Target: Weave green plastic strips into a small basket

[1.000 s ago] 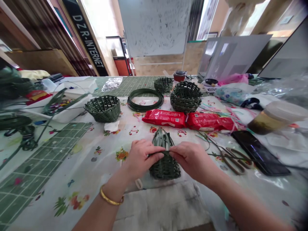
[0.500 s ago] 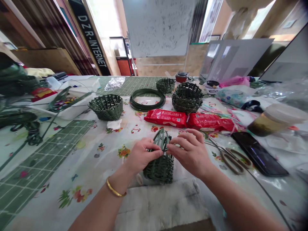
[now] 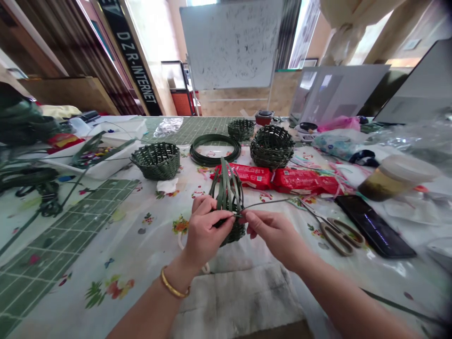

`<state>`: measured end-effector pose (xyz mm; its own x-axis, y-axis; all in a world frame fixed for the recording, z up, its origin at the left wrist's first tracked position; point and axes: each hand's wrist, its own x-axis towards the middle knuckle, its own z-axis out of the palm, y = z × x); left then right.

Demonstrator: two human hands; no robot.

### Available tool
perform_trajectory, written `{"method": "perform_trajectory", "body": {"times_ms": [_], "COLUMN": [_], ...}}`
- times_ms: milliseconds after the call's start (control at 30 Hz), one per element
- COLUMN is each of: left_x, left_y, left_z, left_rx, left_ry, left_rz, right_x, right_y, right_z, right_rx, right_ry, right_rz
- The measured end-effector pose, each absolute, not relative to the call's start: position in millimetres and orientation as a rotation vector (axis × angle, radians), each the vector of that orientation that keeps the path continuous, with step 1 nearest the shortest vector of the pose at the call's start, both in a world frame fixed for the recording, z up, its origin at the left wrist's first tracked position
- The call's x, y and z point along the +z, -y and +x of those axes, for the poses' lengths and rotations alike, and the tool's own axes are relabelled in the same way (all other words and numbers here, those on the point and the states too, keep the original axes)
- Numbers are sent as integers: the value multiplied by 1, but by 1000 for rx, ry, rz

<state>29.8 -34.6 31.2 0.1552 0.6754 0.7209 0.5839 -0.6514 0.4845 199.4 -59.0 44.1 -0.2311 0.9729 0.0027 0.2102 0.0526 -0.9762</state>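
A small dark green basket (image 3: 236, 235), partly woven, is between my hands, its upright strips bunched and arching above the woven wall. My left hand (image 3: 206, 230) is at its left side, thumb and fingers pinching the basket near the top of the weave. On the right, my right hand (image 3: 270, 230) pinches a thin green weaving strip (image 3: 266, 203) against the basket's edge; this strip trails off to the right. My hands hide much of the basket's wall. A folded whitish cloth (image 3: 240, 296) lies in front of it.
Beyond are red packets (image 3: 296, 180), a strip coil (image 3: 215, 149) and woven baskets (image 3: 156, 160), (image 3: 271, 146). To the right lie scissors (image 3: 341, 235), a black phone (image 3: 376, 226) and a lidded plastic cup (image 3: 393, 176). A white tray (image 3: 116, 160) stands left.
The basket has tilted and turned, its uprights now standing higher in front of the red packets. My right hand has dropped slightly, its spread fingers now curled into a pinch on the strip.
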Motion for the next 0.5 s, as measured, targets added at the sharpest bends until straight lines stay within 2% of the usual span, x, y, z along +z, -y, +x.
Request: {"method": "perform_trajectory", "body": {"times_ms": [167, 500], "left_x": [30, 33], "left_y": [31, 31], "left_z": [25, 20], "left_rx": [1470, 1190], "left_ry": [-1252, -1035], "left_rz": [2232, 2225], "right_x": [23, 24], "right_y": [55, 47], "right_z": [190, 203], "right_rx": [1452, 1788], "right_ry": [1015, 1266], "right_rz": [-1016, -995]}}
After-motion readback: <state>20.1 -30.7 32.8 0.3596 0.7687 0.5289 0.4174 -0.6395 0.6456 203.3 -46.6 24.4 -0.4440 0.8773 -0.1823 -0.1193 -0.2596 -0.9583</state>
